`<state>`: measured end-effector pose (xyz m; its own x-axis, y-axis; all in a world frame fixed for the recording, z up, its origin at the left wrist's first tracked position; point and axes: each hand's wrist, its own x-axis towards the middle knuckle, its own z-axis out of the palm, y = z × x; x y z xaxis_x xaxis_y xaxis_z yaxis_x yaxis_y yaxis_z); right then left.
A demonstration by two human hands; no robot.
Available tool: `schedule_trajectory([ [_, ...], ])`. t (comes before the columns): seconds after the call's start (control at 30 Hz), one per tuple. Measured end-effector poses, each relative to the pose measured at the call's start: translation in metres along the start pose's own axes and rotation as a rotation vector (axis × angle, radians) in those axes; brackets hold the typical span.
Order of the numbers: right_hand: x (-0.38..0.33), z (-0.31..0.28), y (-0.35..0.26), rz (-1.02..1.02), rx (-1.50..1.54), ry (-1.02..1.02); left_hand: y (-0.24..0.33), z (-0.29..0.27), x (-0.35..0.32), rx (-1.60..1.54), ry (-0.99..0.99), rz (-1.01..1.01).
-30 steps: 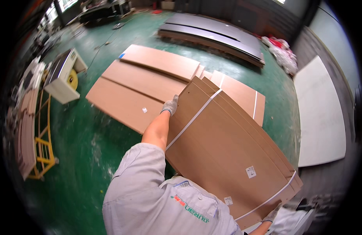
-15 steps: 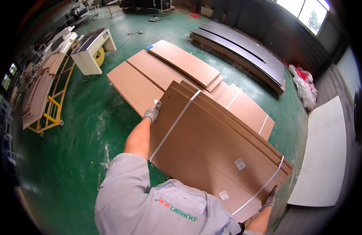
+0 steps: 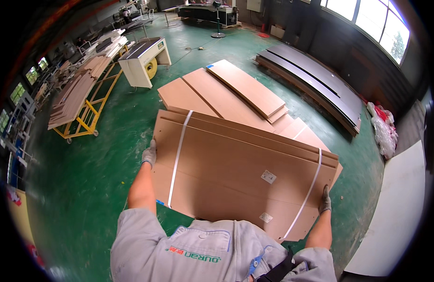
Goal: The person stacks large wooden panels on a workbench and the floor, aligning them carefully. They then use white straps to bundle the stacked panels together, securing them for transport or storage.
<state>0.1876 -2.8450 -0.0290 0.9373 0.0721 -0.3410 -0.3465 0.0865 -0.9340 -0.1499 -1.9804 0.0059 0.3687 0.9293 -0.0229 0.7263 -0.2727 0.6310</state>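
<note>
A strapped bundle of brown wooden panels (image 3: 217,164) spans the space before my body, its near edge close to my shirt. Two white straps run around it, and two small white labels sit on its top face. My left hand (image 3: 150,154), in a grey glove, grips the bundle's left edge. My right hand (image 3: 325,199), also gloved, holds its right edge. Fingers beneath the panels are hidden. Just beyond the bundle lie more brown panels (image 3: 207,94), stacked in overlapping layers and partly covered by it.
A yellow wheeled cart (image 3: 87,117) with long boards stands left, beside a white machine table (image 3: 144,63). Long grey sheets (image 3: 311,80) lie stacked at far right. Plastic wrap (image 3: 383,134) and a large white sheet (image 3: 395,202) are along the right side. The floor (image 3: 109,155) is green.
The bundle has turned to lie more squarely across my front, its left end coming nearer and its right end swinging away. Both hands keep their hold. The view has shifted left.
</note>
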Motion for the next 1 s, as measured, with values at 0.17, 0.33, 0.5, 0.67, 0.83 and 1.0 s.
schedule_trajectory([
  [0.17, 0.079, 0.101, 0.003, 0.016, 0.069, -0.17, -0.076, -0.071, -0.008, -0.058, 0.173, -0.051],
  [0.33, 0.128, 0.261, 0.015, -0.042, -0.227, -0.265, -0.207, -0.108, 0.04, -0.172, 0.352, -0.128],
  [0.5, 0.15, 0.408, 0.024, 0.066, -0.321, -0.276, -0.272, -0.172, 0.127, -0.097, 0.379, -0.241],
  [0.67, 0.205, 0.514, 0.022, -0.048, -0.249, -0.43, -0.285, -0.178, 0.188, -0.099, 0.494, -0.186],
  [0.83, 0.244, 0.657, 0.027, -0.132, -0.316, -0.407, -0.272, -0.213, 0.262, -0.083, 0.408, -0.362],
  [1.0, 0.317, 0.794, 0.027, -0.026, -0.235, -0.549, -0.241, -0.264, 0.397, -0.044, 0.522, -0.303],
])
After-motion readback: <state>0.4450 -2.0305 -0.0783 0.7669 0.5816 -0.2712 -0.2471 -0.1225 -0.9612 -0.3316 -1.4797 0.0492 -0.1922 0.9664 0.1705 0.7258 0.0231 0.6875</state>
